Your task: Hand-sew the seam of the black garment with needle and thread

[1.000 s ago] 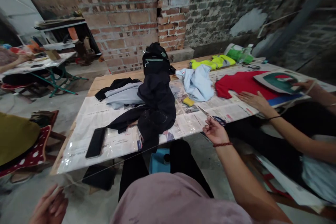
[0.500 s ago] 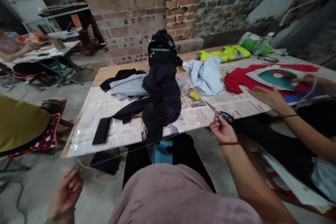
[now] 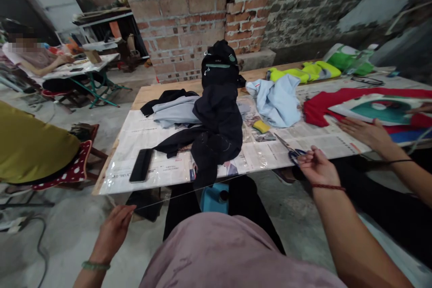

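Thread grip: your left hand (image 3: 113,230) pinches a pale thread (image 3: 168,198), stretched above your lap.
Right hand (image 3: 320,168): fingers drawn in; I can't tell what they pinch.
Scissors (image 3: 284,143): beside your right fingers, blades pointing away.
Dark garment (image 3: 216,119): hangs over the table (image 3: 119,141) edge, left of the scissors.
Iron (image 3: 374,110): rightward, near a co-worker's hand (image 3: 367,134).

A wooden table (image 3: 184,83), bare along its back, wears newspaper (image 3: 123,137) under glossy film; on it lie a phone (image 3: 141,165) at front left, grey cloth (image 3: 175,112), dark cloth (image 3: 221,110) overhanging the near edge, and a yellow sponge (image 3: 261,126); scissors (image 3: 284,142) lie near the front edge; pale-blue cloth (image 3: 278,101) sits behind the sponge; red cloth (image 3: 315,107) spreads rightward; a bag (image 3: 221,68), neon cloth (image 3: 308,73) and glasses (image 3: 367,81) sit farther back.
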Tool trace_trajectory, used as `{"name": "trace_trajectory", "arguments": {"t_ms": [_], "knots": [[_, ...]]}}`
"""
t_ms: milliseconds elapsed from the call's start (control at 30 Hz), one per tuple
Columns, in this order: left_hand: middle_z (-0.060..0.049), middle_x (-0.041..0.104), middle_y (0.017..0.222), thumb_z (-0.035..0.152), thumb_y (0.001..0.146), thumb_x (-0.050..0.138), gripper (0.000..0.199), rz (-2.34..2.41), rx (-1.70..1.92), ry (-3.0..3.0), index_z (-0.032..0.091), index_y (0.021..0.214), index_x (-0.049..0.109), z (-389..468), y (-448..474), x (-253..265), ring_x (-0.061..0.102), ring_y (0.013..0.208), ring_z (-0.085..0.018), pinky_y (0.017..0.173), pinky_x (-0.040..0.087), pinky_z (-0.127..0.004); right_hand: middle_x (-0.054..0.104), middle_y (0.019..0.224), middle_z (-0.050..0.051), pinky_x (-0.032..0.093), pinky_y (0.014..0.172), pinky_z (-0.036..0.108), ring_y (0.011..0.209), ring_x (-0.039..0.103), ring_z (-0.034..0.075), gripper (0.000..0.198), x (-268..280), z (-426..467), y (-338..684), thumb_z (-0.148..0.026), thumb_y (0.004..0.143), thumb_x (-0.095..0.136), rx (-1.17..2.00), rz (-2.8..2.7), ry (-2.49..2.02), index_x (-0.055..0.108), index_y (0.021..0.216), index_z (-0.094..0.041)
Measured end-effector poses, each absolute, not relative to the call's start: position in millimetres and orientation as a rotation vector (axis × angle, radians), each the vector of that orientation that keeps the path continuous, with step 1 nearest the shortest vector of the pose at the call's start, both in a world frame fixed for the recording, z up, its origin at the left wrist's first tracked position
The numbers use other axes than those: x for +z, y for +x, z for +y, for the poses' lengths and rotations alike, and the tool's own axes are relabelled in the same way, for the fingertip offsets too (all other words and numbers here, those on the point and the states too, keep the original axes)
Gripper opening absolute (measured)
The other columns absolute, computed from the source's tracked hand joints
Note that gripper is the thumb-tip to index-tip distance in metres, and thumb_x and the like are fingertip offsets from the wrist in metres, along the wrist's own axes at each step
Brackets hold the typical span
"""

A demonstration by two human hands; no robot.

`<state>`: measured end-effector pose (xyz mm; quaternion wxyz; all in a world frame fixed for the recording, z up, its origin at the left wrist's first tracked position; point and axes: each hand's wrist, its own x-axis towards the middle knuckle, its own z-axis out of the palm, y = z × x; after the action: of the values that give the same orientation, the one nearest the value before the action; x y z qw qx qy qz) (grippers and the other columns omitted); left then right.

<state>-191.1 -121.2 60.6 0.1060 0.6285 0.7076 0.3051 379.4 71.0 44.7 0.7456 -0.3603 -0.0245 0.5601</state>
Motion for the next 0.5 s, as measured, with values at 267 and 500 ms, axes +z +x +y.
{"name": "trace_trajectory", "arguments": {"t_ms": [267,500], "knots": [[-0.006,0.062,0.083,0.032,0.077,0.043,0.023,2.195,0.717,2.221,0.020,0.083,0.062,-113.7,-185.6,55.3,0.058,0.079,-0.017,0.075,0.046,-0.026,0.041,0.049,-0.003,0.036,0.042,0.017,0.043,0.035,0.005,0.024,76.1,72.1,392.8,-0.006,0.083,0.034,1.130,-0.076,-0.777,0.053,0.070,-0.011],[-0.001,0.063,0.074,0.041,0.070,0.051,0.024,2.308,0.833,1.811,0.021,0.076,0.064,-110.4,-178.9,74.4,0.057,0.070,-0.015,0.064,0.046,-0.024,0.040,0.052,-0.002,0.035,0.042,0.017,0.044,0.037,0.005,0.020,64.6,66.9,397.8,-0.004,0.079,0.036,1.120,-0.040,-0.758,0.053,0.069,-0.010]]}}
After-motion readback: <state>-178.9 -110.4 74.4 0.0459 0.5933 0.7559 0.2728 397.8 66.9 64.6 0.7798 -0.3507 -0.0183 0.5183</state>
